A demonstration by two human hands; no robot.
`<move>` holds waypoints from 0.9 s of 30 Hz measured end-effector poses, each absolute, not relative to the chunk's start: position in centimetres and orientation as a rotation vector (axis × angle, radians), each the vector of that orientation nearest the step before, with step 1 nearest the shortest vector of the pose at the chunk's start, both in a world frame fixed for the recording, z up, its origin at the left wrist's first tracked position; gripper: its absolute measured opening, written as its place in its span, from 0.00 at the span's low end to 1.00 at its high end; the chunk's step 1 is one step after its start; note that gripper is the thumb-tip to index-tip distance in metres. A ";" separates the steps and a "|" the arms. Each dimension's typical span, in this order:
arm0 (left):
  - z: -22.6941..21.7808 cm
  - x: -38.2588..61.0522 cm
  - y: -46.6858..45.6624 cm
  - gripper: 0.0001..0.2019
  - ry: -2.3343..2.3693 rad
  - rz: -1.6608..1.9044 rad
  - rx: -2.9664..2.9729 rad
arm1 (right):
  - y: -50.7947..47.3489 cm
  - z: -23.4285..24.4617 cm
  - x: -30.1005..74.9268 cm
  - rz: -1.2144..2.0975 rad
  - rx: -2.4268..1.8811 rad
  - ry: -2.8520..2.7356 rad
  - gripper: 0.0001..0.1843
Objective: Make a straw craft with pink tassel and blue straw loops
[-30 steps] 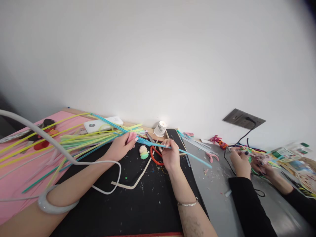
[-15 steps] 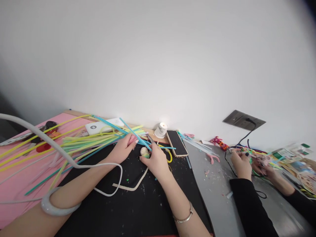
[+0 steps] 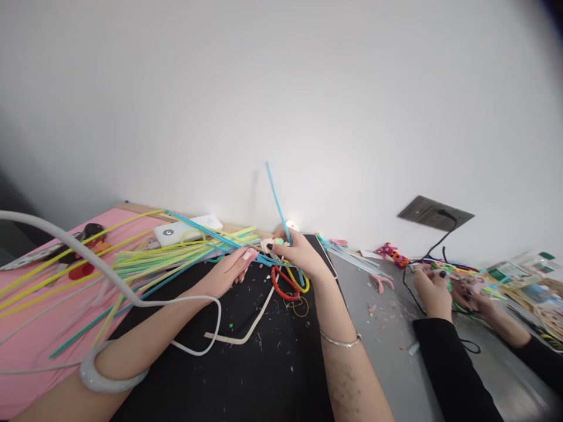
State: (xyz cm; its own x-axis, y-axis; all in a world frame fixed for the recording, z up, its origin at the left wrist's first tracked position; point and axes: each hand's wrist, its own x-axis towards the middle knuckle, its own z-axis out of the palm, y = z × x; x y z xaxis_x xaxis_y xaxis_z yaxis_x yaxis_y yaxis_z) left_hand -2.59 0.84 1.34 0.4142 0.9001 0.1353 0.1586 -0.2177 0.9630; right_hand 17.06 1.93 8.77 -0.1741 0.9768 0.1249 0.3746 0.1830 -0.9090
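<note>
My right hand (image 3: 301, 253) is closed, with a light-blue pipe cleaner (image 3: 278, 199) standing up out of it in front of the wall. At its fingertips is a small cream-and-green fuzzy piece (image 3: 267, 245), partly covered by the fingers. My left hand (image 3: 231, 271) lies just left of it, its fingers pressed together; what they hold, if anything, is hidden. Beside it runs a bundle of blue pipe cleaners (image 3: 206, 227). Below my right hand, a red pipe cleaner loop (image 3: 281, 291) and a yellow loop (image 3: 305, 285) rest on the black mat (image 3: 211, 387).
Green and yellow pipe cleaners (image 3: 153, 261) lie over pink paper (image 3: 26, 334) at left, near a white power bank (image 3: 189, 230). A white cable (image 3: 132, 290) crosses my left forearm. A phone (image 3: 323, 252) lies behind my right hand. At right, another person's hands (image 3: 433, 293) handle craft pieces.
My right hand has moved up and right, and the cream-and-green piece has left the mat for its fingertips. A blue pipe cleaner now points upward. The red loop has come into view.
</note>
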 end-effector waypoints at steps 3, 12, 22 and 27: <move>1.2 -2.5 1.0 0.19 0.878 0.881 1.607 | 2.6 10.1 16.0 0.923 -1.298 -1.931 0.07; 1.9 -2.2 0.8 0.17 0.826 0.939 1.595 | 2.8 9.1 15.4 0.914 -1.127 -1.982 0.12; 1.5 -2.1 0.9 0.14 0.718 0.961 1.538 | 2.7 9.2 15.2 0.947 -1.099 -2.039 0.12; 1.2 -2.2 1.3 0.14 0.860 0.989 1.524 | 2.9 9.1 16.4 0.974 -1.230 -1.920 0.12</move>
